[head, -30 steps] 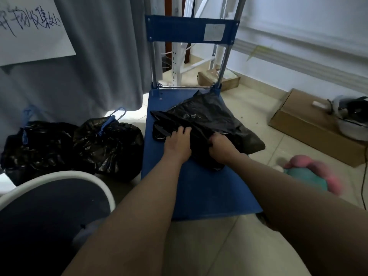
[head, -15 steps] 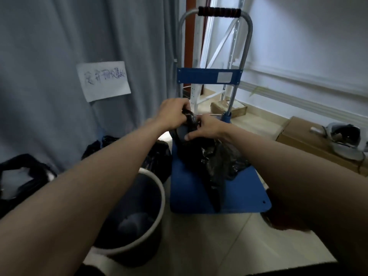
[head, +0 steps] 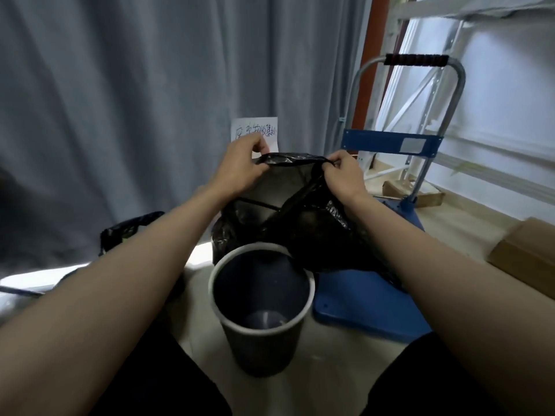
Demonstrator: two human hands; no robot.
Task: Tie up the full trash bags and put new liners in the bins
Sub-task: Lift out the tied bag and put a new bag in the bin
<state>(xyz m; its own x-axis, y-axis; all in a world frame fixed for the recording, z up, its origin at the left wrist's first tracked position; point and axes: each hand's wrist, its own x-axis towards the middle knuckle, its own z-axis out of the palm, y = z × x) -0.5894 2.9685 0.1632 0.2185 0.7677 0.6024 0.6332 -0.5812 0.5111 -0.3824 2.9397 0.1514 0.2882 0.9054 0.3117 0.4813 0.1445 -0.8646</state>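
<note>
A thin black liner bag (head: pixel 288 187) hangs in the air above and behind the bin, its top edge stretched between my hands. My left hand (head: pixel 241 163) pinches the left end of that edge and my right hand (head: pixel 342 172) pinches the right end. Below stands a dark round bin (head: pixel 300 328) with a white rim, with no liner in it and its bottom showing. The bag's lower part drapes down behind the bin's far rim. A full black trash bag (head: pixel 132 229) sits on the floor at the left by the curtain.
A blue platform cart (head: pixel 369 307) with a metal handle (head: pixel 416 60) stands right of the bin. A grey curtain (head: pixel 120 100) with a paper note (head: pixel 255 133) hangs behind. Cardboard boxes (head: pixel 522 250) lie on the tiled floor at the right.
My hands lifted the black bag off the cart deck and pulled its top edge apart. The view swung left, so the bin now sits in the centre.
</note>
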